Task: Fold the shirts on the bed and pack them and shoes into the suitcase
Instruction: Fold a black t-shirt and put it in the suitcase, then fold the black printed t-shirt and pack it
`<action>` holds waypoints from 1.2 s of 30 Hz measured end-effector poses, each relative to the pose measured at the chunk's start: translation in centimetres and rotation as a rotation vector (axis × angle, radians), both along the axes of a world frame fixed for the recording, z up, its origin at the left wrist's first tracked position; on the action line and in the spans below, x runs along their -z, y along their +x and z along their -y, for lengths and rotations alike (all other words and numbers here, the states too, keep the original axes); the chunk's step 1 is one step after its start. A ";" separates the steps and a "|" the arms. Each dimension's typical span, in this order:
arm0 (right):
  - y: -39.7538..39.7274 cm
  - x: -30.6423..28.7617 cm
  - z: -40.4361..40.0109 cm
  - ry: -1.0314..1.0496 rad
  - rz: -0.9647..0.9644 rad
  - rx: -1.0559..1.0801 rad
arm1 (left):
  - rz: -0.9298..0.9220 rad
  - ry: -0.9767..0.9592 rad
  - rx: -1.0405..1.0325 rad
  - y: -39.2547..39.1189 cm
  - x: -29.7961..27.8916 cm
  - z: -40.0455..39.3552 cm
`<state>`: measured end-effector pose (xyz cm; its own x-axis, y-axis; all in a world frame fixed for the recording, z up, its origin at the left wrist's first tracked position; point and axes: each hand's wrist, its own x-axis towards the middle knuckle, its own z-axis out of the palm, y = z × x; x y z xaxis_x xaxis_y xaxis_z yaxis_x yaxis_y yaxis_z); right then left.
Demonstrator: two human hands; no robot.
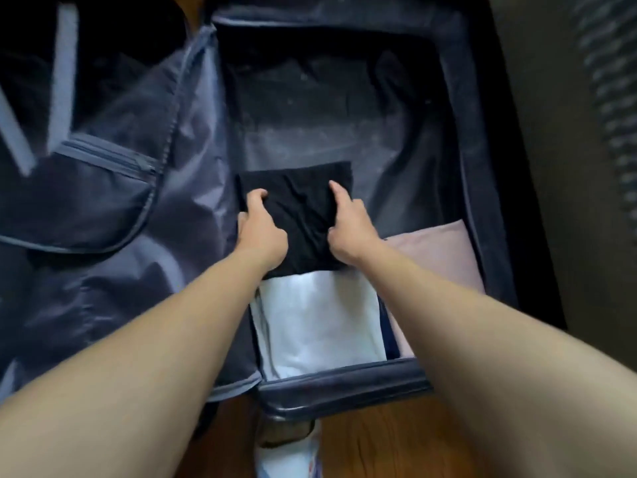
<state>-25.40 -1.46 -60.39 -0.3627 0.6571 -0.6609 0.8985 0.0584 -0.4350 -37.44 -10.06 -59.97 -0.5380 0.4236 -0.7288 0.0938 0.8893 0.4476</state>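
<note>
Both hands are setting a folded black shirt into the open suitcase, at the centre of the frame. The left hand is gripping the shirt's left edge, thumb on top and fingers curled under. The right hand is holding the right side, thumb stretched up over the cloth, the other fingers tucked out of sight.

To do this well, the shirt should probably be lowered flat, its near edge butted against the white shirt just below it, and the grip eased out sideways so the folds are not dragged open. Then the top wants smoothing.

The black cloth is looking soft, matte and a little creased. The white shirt is lying smooth and pale, with a pink folded piece beside it at the right. The suitcase lining is a thin, shiny grey-blue fabric, wrinkled, with a zipped pocket on the lid at upper left. A wooden floor is showing at the bottom. No shoes are visible.
</note>
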 end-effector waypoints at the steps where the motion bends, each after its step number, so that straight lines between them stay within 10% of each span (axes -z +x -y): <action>1: 0.4 1.2 0.7 -0.019 0.058 -0.026 | 0.016 -0.037 0.007 0.7 1.4 0.5; 10: 0.4 0.4 2.2 -0.060 0.391 -0.142 | -0.095 -0.280 0.186 4.1 1.6 1.2; 13: 0.4 -5.6 4.0 -0.026 0.240 -0.166 | -0.120 -0.215 0.230 6.4 -3.5 2.2; 28: 37.8 -54.2 4.5 0.103 0.128 0.601 | 0.174 -0.011 0.594 23.4 -52.0 -2.3; 36: 46.0 -54.8 -2.5 0.118 0.156 0.057 | 0.071 0.135 0.455 34.2 -62.7 -8.0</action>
<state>20.59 1.03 -5.62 -0.2219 0.7495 -0.6237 0.9579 0.0480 -0.2832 -3.22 -2.10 2.72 -0.2263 0.6979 -0.6795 0.4252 0.6984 0.5757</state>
